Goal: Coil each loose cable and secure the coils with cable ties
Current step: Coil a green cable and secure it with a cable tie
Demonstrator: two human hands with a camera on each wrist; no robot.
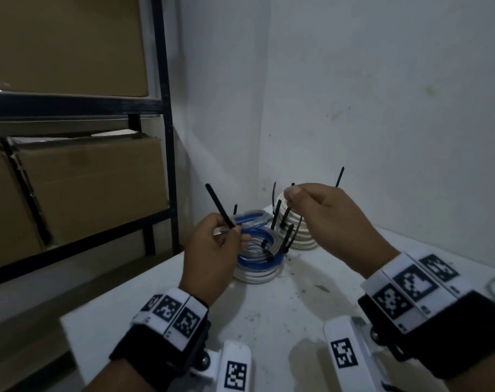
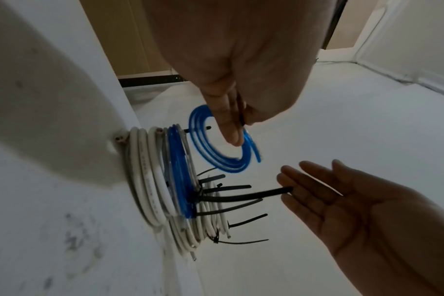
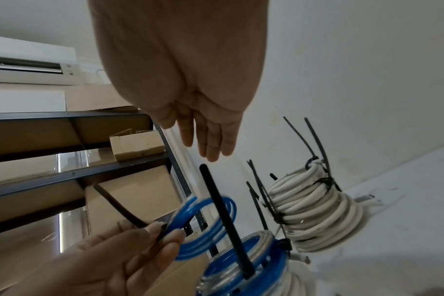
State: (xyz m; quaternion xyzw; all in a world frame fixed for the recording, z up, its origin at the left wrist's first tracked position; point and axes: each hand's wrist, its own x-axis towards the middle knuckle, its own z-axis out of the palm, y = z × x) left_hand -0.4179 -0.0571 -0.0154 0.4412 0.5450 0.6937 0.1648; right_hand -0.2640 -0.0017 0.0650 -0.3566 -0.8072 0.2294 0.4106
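White tabletop (image 1: 269, 321) runs into a bare corner beside shelving (image 1: 161, 108) stacked with cardboard boxes (image 1: 93, 188); nearest, the left hand (image 1: 212, 250) pinches a small blue coil (image 3: 205, 226) and its black cable tie (image 1: 219, 206); the right hand (image 1: 320, 213) hovers with fingers straight and relaxed, holding nothing. Beyond sit a tied blue-and-white stack (image 1: 259, 256) and a white stack (image 1: 297, 230); this coil seems to be mid-tying, so next comes cinching the tie snug.

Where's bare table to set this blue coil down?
Bare table lies between the wrists, nearer than the mixed coil stack, and right of the white coil stack. The far corner is crowded with both stacks and upright cable ties.
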